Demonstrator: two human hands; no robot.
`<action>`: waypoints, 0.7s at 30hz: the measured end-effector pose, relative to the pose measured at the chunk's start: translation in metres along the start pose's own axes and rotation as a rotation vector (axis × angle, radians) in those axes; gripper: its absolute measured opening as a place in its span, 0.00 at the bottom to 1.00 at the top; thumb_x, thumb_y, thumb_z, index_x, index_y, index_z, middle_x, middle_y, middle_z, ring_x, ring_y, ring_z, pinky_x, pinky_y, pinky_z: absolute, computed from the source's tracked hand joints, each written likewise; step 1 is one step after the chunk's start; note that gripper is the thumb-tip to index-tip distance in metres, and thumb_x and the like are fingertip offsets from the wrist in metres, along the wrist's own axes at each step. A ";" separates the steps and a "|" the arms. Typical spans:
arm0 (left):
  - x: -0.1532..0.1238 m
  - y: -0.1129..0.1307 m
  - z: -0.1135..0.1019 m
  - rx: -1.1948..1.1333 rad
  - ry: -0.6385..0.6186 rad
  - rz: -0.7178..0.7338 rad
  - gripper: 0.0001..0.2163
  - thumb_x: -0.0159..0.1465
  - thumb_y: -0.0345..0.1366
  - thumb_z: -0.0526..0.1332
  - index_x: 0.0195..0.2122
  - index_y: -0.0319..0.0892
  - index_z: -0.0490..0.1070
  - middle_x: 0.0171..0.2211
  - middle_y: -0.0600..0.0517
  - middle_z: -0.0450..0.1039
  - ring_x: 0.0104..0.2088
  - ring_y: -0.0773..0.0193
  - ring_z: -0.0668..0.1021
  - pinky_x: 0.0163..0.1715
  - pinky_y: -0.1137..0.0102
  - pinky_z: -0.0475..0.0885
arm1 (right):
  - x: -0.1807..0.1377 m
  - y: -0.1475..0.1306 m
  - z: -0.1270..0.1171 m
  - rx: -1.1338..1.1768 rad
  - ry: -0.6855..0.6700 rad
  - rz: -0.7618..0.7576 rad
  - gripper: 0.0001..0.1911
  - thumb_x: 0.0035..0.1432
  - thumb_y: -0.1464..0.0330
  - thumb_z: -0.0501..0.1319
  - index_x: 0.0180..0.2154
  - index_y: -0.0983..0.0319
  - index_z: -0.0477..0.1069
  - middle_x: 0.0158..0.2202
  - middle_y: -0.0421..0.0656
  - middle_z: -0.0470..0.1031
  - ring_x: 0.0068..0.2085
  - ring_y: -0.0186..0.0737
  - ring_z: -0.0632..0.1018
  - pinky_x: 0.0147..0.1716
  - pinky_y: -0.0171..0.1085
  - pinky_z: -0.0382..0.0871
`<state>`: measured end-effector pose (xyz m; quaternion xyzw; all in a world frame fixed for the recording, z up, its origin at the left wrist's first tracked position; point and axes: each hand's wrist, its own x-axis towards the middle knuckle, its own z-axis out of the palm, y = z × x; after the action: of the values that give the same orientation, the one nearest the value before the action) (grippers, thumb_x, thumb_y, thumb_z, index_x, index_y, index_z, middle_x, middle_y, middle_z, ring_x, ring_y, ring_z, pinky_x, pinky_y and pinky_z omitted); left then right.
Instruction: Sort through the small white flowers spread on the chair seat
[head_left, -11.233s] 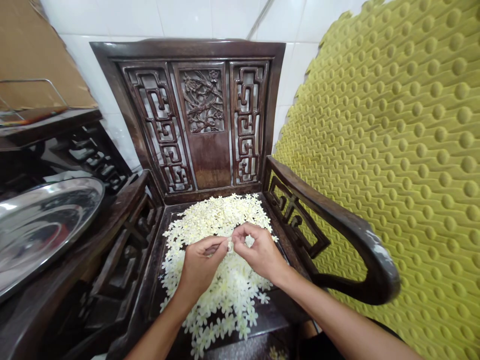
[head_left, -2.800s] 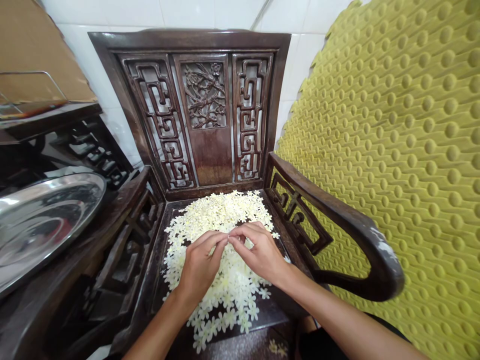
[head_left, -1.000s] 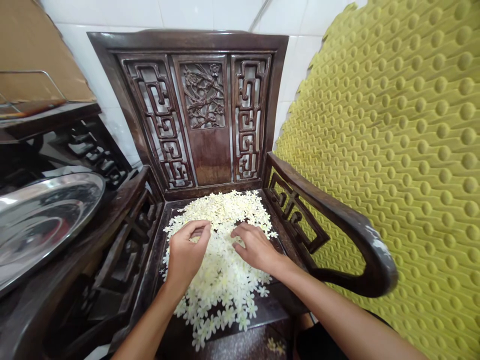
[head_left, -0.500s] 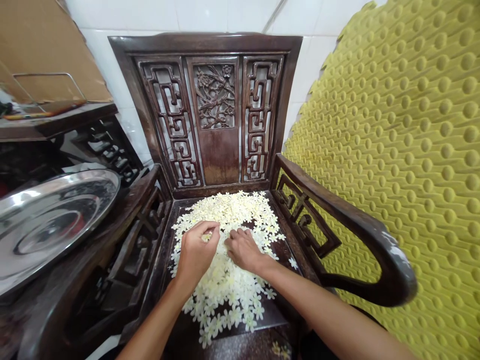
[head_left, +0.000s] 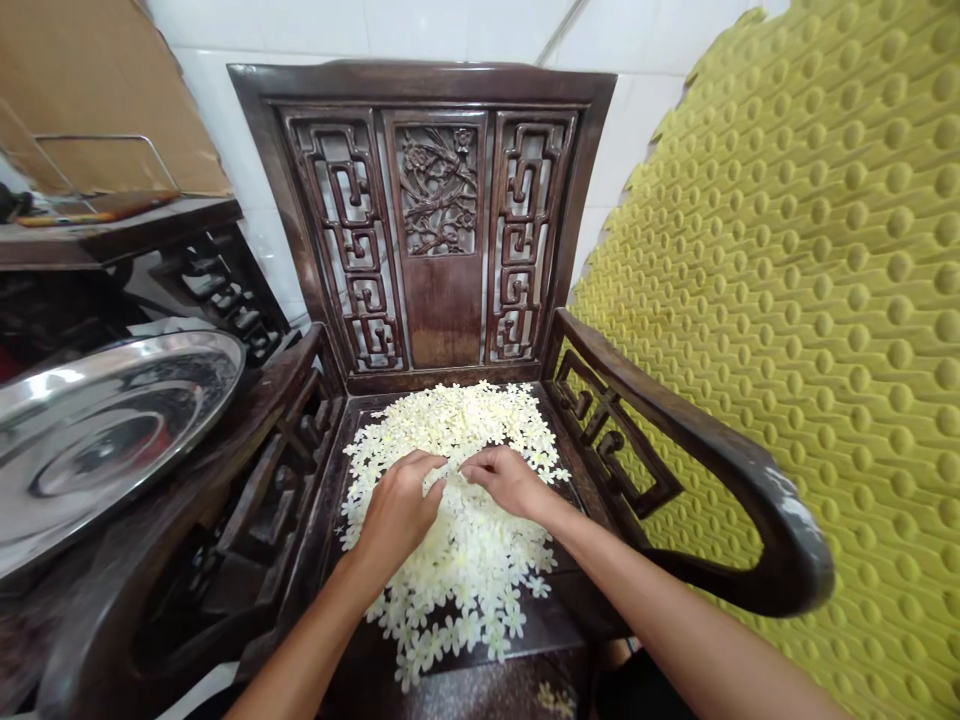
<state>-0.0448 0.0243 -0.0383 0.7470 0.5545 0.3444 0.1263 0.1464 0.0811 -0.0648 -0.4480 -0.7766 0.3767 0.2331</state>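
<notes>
A heap of small white-yellow flowers covers the seat of a dark carved wooden chair. My left hand rests on the heap with its fingers curled and the tips pinched together near the middle. Just to its right, my right hand lies low on the flowers, fingers bent and pressed into them. The fingertips of both hands nearly meet. What they pinch is hidden among the flowers.
A large shiny metal tray sits on dark wooden furniture at the left. A yellow-green bumpy foam mat stands against the chair's right armrest. White tiled wall is behind. A few flowers lie near the seat's front edge.
Earlier both hands were raised, pinching something together above the heap. They then dropped onto the flowers, moved apart, and have now come back together at the middle of the heap.
</notes>
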 end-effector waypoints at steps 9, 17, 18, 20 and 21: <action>0.006 0.017 0.006 -0.351 -0.005 -0.146 0.05 0.61 0.34 0.62 0.32 0.42 0.78 0.32 0.50 0.80 0.32 0.61 0.81 0.36 0.67 0.77 | -0.018 -0.016 -0.013 0.381 -0.007 0.063 0.16 0.60 0.61 0.58 0.29 0.65 0.78 0.24 0.39 0.75 0.25 0.33 0.68 0.29 0.32 0.62; 0.006 0.025 0.010 -0.541 0.045 -0.243 0.04 0.58 0.35 0.65 0.31 0.40 0.78 0.30 0.49 0.80 0.30 0.62 0.81 0.31 0.70 0.77 | -0.027 -0.026 -0.017 0.524 0.014 0.059 0.14 0.56 0.60 0.63 0.29 0.65 0.76 0.26 0.40 0.75 0.28 0.34 0.71 0.32 0.34 0.64; 0.006 0.027 0.009 -0.555 0.047 -0.252 0.05 0.58 0.35 0.65 0.32 0.40 0.77 0.30 0.49 0.80 0.30 0.61 0.81 0.31 0.70 0.77 | -0.028 -0.027 -0.016 0.517 0.016 0.040 0.14 0.57 0.60 0.63 0.29 0.65 0.76 0.26 0.40 0.75 0.29 0.34 0.72 0.33 0.34 0.64; 0.007 0.029 0.008 -0.571 0.043 -0.258 0.05 0.57 0.35 0.65 0.32 0.40 0.77 0.30 0.48 0.80 0.30 0.61 0.81 0.32 0.70 0.77 | -0.030 -0.031 -0.016 0.471 0.036 0.001 0.13 0.57 0.60 0.63 0.31 0.64 0.77 0.28 0.40 0.76 0.30 0.35 0.73 0.33 0.34 0.65; 0.007 0.030 0.007 -0.578 0.040 -0.257 0.05 0.57 0.35 0.65 0.32 0.40 0.77 0.30 0.48 0.80 0.31 0.61 0.81 0.32 0.69 0.78 | -0.031 -0.033 -0.016 0.434 0.064 -0.020 0.13 0.58 0.60 0.63 0.32 0.64 0.77 0.29 0.40 0.76 0.31 0.36 0.73 0.33 0.34 0.66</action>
<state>-0.0167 0.0214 -0.0238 0.5970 0.5260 0.4836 0.3647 0.1553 0.0500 -0.0302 -0.3914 -0.6740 0.5181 0.3523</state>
